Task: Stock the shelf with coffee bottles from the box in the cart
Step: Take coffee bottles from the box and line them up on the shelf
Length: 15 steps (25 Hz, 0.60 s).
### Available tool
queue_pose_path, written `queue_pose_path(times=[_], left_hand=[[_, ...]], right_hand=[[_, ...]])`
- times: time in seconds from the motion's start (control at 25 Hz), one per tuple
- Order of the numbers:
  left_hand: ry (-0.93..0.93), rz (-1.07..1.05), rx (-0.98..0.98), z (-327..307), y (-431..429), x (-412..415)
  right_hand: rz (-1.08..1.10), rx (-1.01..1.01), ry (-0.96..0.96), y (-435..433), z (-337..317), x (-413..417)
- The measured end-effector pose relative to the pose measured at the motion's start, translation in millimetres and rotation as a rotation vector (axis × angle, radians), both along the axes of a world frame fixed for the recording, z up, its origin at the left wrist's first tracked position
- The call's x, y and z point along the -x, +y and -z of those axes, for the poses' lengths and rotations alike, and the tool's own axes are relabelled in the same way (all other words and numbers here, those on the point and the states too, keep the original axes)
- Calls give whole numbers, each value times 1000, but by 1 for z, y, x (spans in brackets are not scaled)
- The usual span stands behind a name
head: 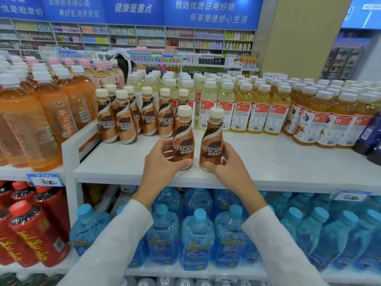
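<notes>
Gripping one upright bottle each: your left hand (162, 159) curls round the left coffee bottle (184, 139), your right hand (228, 162) round the right coffee bottle (212, 141), both by the near edge of the white shelf (278, 159). Far left stand the stocked coffee bottles (127, 120); bare shelf runs right, up to the yellow drink bottles (257, 112).

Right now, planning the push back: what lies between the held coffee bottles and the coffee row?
Head view: only bare white shelf between the held coffee bottles and the coffee row.
</notes>
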<state>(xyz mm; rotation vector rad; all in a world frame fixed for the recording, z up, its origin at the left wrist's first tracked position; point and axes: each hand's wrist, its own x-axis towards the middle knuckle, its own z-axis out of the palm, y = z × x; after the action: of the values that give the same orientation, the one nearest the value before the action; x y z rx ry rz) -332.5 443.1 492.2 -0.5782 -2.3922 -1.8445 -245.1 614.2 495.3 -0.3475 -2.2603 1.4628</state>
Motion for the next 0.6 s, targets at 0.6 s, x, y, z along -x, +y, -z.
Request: queue_pose_path(times=[0.6], left_hand=[[87,-85,-22,10,9,-17]], right_hand=[[115,22,139,-15,13,-9]])
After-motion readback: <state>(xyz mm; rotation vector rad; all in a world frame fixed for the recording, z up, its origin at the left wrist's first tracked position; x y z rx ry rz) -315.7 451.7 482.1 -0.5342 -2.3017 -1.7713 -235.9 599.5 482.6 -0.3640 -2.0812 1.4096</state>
